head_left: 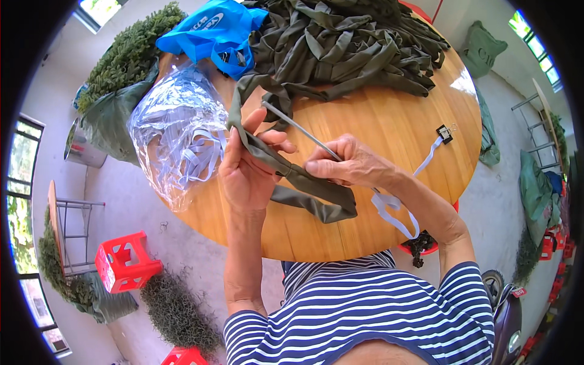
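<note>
A long olive-green fabric strip (258, 150) runs across the palm of my left hand (248, 173), held between the thumb and the partly curled fingers. My right hand (350, 159) pinches a thin grey rod (298, 128), whose far tip points up past my left fingers. The right fingertips also touch the strip, and a folded length of it hangs below between my hands. White elastic band (389, 208) loops beneath my right wrist, by the rod's near end. A black binder clip (444, 134) at the table's right side grips one end of a white band.
Olive strips lie heaped (347, 45) on the far side of the round wooden table (389, 131). A blue bag (213, 27) and a clear plastic bag of white elastic (182, 131) are at the left. A red stool (125, 261) and artificial greenery (179, 313) stand on the floor.
</note>
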`<move>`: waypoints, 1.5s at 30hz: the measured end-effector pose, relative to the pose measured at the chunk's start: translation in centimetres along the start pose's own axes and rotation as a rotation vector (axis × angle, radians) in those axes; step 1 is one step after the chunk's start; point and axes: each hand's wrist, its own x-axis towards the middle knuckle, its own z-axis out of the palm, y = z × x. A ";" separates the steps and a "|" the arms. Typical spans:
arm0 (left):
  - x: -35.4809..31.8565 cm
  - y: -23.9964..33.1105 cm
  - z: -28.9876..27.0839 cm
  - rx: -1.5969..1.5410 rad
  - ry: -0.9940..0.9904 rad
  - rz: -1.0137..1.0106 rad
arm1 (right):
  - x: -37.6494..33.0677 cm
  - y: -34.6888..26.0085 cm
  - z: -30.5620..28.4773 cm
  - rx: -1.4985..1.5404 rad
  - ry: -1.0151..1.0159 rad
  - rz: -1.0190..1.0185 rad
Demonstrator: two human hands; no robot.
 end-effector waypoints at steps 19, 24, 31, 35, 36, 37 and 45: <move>-5.1 -5.6 2.6 0.518 0.480 -0.205 | -2.2 1.8 1.6 -0.244 0.374 -0.135; -5.1 -6.0 3.3 0.702 0.517 -0.193 | -2.6 1.0 1.5 -0.344 0.340 -0.120; -5.2 -6.4 3.3 0.683 0.467 -0.212 | -2.7 1.4 1.0 -0.104 0.273 -0.077; -4.6 -5.6 4.4 0.777 0.572 -0.230 | -3.1 1.2 1.3 -0.166 0.320 -0.078; -4.8 -5.2 4.1 0.791 0.569 -0.217 | -3.2 1.1 1.4 -0.227 0.306 -0.073; -4.9 -5.1 3.8 0.806 0.565 -0.204 | -3.3 1.0 1.4 -0.287 0.292 -0.067; -5.3 -6.4 3.4 0.821 0.534 -0.157 | -2.0 1.7 1.0 -0.197 0.298 -0.062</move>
